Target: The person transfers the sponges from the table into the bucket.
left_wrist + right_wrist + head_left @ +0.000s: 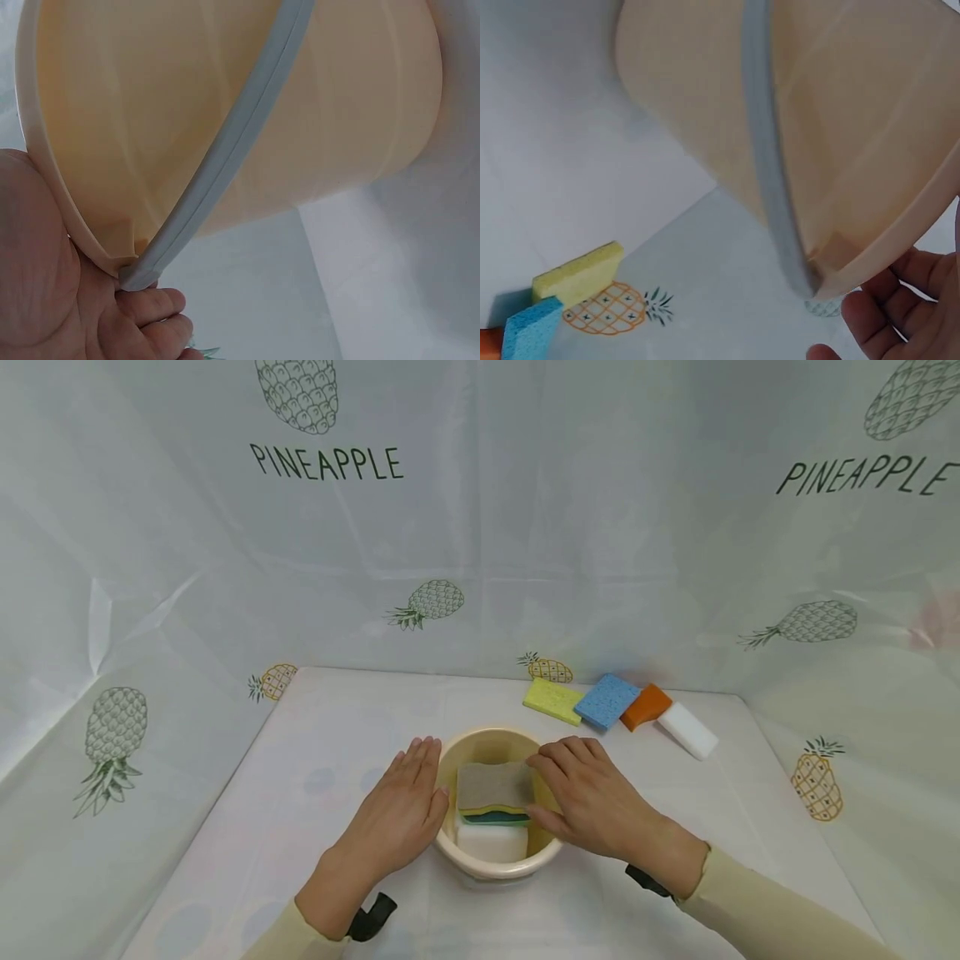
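Note:
A cream bucket point(497, 867) with a grey handle point(217, 161) stands between both hands. Inside it, a greyish-beige sponge point(495, 787) with a yellow edge lies over a green layer and a white block point(492, 842). Against the left side of the rim rests my left hand point(399, 814), its fingers straight and together, near the handle's pivot in the left wrist view. My right hand point(585, 789) is over the right rim, fingers loosely bent and tips close to the sponge's right edge. Whether those tips touch the sponge cannot be made out.
Behind the bucket to the right lie a yellow sponge point(553, 700), a blue sponge point(607, 702), an orange sponge point(646, 707) and a white block-shaped sponge point(687, 730). A white sheet printed with pineapples point(435, 599) hangs behind and beside the white-covered table point(322, 727).

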{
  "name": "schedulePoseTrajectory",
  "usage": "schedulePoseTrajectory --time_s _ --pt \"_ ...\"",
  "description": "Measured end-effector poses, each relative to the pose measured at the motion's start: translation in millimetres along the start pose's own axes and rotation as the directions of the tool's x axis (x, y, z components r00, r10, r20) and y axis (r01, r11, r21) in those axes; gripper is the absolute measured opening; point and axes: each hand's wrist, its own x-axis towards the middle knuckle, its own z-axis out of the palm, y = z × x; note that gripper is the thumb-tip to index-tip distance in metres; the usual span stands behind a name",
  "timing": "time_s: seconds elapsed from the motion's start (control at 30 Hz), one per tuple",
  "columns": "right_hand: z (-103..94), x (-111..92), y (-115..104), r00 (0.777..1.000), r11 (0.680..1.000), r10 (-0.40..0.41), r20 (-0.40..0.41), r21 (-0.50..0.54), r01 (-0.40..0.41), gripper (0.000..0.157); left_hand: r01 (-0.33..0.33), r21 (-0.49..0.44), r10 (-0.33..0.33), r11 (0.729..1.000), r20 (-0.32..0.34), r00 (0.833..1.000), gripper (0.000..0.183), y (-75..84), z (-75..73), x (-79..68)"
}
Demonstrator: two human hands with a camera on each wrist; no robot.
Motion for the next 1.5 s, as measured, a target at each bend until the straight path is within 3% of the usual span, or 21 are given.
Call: schedulePoseTrajectory --time_s 0.17,0.37,0.7,1.03,1.27,1.5 --pt "5.0 -7 13 0.995 0.999 0.033 -0.091 -0.040 -0.037 0.055 -0.002 0.008 0.002 1.000 -0.002 1.000 0.065 -0.1 0.7 -0.1" --pt "10.9 -14 38 0.971 0.992 0.094 -0.219 -0.066 -0.110 0.060 0.006 0.003 -0.006 1.000 0.000 1.000 0.065 0.2 1.1 0.0" --pt "28.2 -43 106 0.933 0.964 0.190 -0.307 -0.121 -0.236 0.066 0.009 0.001 -0.009 1.000 0.021 1.000 0.066 0.1 -0.4 -0.4" --pt "31.7 -82 161 0.921 0.911 0.319 -0.225 -0.196 -0.364 0.060 0.009 0.016 -0.009 1.000 0.022 1.000 0.065 1.1 -2.5 -0.4" --pt "32.2 -104 185 0.871 0.838 0.478 -0.112 -0.242 -0.490 0.074 0.010 0.014 -0.010 1.000 0.009 1.000 0.064 1.3 -2.9 -1.0" --pt "46.7 -133 208 0.844 0.809 0.533 -0.060 -0.256 -0.529 0.067 0.006 0.010 -0.006 1.000 0.010 1.000 0.063 0.8 -2.5 -1.0"
